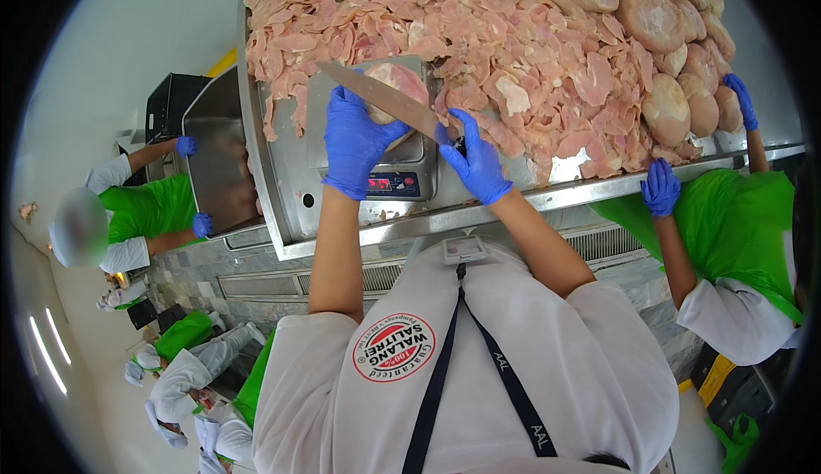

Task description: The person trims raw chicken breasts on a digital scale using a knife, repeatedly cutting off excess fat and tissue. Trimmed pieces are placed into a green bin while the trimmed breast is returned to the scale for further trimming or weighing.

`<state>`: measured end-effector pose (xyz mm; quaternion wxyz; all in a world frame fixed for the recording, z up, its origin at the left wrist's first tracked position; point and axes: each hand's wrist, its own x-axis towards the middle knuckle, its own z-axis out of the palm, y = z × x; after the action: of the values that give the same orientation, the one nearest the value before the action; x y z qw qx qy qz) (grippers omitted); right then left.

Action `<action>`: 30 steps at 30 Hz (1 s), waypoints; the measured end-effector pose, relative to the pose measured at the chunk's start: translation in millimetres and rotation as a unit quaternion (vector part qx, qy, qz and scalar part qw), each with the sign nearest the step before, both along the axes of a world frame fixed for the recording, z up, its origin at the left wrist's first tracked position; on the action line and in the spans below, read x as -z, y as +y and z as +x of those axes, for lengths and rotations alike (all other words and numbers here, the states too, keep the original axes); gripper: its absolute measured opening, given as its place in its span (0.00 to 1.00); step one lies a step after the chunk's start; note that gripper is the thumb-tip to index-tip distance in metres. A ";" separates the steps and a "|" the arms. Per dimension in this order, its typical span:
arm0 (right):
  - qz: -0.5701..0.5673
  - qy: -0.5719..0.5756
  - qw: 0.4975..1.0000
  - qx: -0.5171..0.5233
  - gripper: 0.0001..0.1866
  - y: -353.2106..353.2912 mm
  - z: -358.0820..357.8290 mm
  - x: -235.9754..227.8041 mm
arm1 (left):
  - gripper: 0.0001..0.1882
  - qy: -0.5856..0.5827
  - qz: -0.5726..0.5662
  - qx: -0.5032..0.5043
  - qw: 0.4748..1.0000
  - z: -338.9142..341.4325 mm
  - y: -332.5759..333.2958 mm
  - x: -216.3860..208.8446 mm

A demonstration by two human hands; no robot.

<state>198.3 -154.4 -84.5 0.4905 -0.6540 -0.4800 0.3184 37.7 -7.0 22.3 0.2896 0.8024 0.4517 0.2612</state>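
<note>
In a blue glove, my left hand (357, 139) grips a round piece of pale pink meat (402, 81) above the steel plate of a digital scale (417, 182). My right hand (475, 164), gloved the same way, holds a large knife (380, 98) by its dark handle. The wide blade points up and to the left and lies across the meat in front of my left fingers. Part of the meat is hidden by the blade and the glove. Whether the edge is cutting into it, I cannot tell.
Thin meat slices (513, 47) cover much of the steel table (342, 236). Large whole meat pieces (654, 21) are heaped at the far right. A co-worker's gloved hand (660, 188) rests near the right front edge. At left another person holds a steel bin (224, 115).
</note>
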 end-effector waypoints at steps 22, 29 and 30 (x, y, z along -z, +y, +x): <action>0.043 -0.109 0.989 -0.086 0.47 62.8 32.8 -25.1 | 0.52 0.115 0.103 0.163 0.974 -11.6 34.6 -9.4; -0.022 -0.080 0.991 -0.105 0.38 58.0 47.2 -35.9 | 0.53 -0.011 -0.098 0.173 0.980 -4.4 33.6 -26.8; -0.001 -0.082 0.993 -0.088 0.38 53.8 51.5 -23.3 | 0.53 -0.023 -0.103 0.181 0.978 -4.3 35.3 -26.9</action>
<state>249.8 -100.6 -61.2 0.4184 -0.6337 -0.5740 0.3064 33.4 28.3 49.3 0.4232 0.8308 0.3165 0.1746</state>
